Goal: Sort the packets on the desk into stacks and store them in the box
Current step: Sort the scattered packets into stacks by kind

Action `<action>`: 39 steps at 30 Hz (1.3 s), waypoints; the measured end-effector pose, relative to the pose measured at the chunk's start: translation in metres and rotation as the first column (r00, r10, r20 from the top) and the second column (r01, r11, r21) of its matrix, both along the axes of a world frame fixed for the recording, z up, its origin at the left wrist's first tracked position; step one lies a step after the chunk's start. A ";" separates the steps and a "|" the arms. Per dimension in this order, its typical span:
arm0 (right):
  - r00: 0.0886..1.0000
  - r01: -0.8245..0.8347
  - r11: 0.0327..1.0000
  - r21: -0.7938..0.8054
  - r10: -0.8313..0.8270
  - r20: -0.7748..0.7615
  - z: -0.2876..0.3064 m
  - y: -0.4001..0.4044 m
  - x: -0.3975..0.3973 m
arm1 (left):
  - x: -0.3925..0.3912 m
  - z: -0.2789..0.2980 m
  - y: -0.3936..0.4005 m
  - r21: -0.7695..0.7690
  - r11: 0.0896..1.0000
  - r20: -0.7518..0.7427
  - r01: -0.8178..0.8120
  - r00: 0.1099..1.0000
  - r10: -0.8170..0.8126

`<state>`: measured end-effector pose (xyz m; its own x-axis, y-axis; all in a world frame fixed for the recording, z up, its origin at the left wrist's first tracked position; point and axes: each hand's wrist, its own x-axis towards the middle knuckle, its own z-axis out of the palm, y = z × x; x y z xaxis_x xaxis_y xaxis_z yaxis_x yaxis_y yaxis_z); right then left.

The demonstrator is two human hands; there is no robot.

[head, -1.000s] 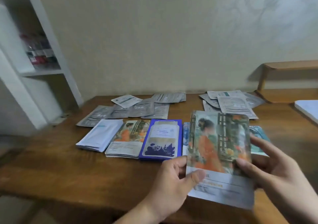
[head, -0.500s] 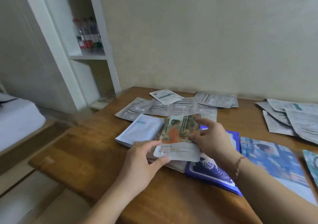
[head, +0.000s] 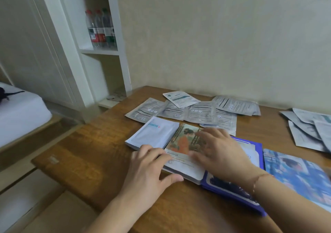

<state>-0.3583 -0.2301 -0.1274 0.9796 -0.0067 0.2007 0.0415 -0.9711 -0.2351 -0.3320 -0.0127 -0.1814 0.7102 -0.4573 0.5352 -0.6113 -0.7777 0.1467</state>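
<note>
On the wooden desk (head: 86,157) lies a stack of packets printed with a figure in orange (head: 182,143). My right hand (head: 220,152) presses flat on top of it, fingers spread. My left hand (head: 148,168) rests against the stack's left front edge with straight fingers. A white packet stack (head: 154,134) lies just left of it, a dark blue packet stack (head: 238,188) just right, and a light blue printed packet (head: 295,175) further right. Several silver packets (head: 197,111) are spread loose behind. No box shows.
More silver packets (head: 308,127) lie at the desk's right edge of view. A white shelf unit (head: 107,51) with bottles (head: 101,28) stands left of the desk. A bed with a white sheet (head: 18,111) is at the far left.
The orange-figure packet, held up in both hands a second ago, now lies on its stack. Both hands have flattened onto and against it. The view swung left.
</note>
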 end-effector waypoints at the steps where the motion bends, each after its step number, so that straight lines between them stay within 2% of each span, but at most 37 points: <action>1: 0.997 -0.036 0.999 -0.032 0.034 -0.072 -0.003 0.000 0.003 | 0.000 0.000 -0.001 0.001 1.000 0.012 -0.008 1.000 0.008; 6: 0.962 -0.113 0.992 -0.058 0.095 -0.255 -0.009 -0.004 0.018 | -0.003 0.002 -0.004 0.012 0.999 -0.002 -0.053 0.999 0.053; 15: 0.942 -0.180 0.973 -0.143 0.129 -0.308 -0.015 -0.011 0.023 | -0.006 0.005 -0.005 0.044 0.996 -0.076 -0.083 0.993 0.086; 18: 0.958 -0.183 0.977 -0.110 0.152 -0.243 -0.015 -0.011 0.019 | -0.006 0.005 -0.004 0.004 1.000 -0.062 -0.025 0.998 0.025; 22: 0.980 -0.155 0.988 0.014 0.156 -0.122 -0.009 -0.022 0.012 | 0.002 0.021 -0.011 -0.156 0.983 -0.041 0.096 0.994 -0.103; 26: 0.994 -0.101 0.994 0.033 0.102 -0.033 0.009 -0.044 0.039 | 0.048 0.055 -0.031 -0.048 0.993 -0.174 0.105 0.978 -0.112; 28: 0.998 -0.062 0.998 0.015 0.062 0.013 0.017 -0.052 0.068 | 0.083 0.065 -0.041 -0.042 0.995 -0.248 0.089 0.964 -0.097; 31: 0.999 -0.026 0.998 -0.057 0.027 0.024 0.023 -0.057 0.120 | 0.134 0.077 -0.054 0.015 0.999 -0.378 0.049 0.925 -0.040; 33: 0.999 -0.039 0.993 -0.113 0.041 0.014 0.023 -0.057 0.155 | 0.165 0.083 -0.062 0.085 0.996 -0.400 0.002 0.916 0.032; 35: 0.998 -0.060 0.983 -0.172 0.060 -0.007 0.021 -0.057 0.187 | 0.191 0.085 -0.070 0.068 0.997 -0.448 -0.046 0.891 0.072; 39: 0.984 -0.178 0.897 -0.404 0.161 -0.076 0.009 -0.056 0.240 | 0.221 0.072 -0.081 0.112 0.992 -0.513 -0.052 0.852 0.103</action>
<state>-0.1178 -0.2856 -0.1183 0.9658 0.2342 0.1108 0.2130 -0.9612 0.1753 -0.1106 -0.0937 -0.1095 0.9077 -0.4176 0.0401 -0.4040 -0.8445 0.3516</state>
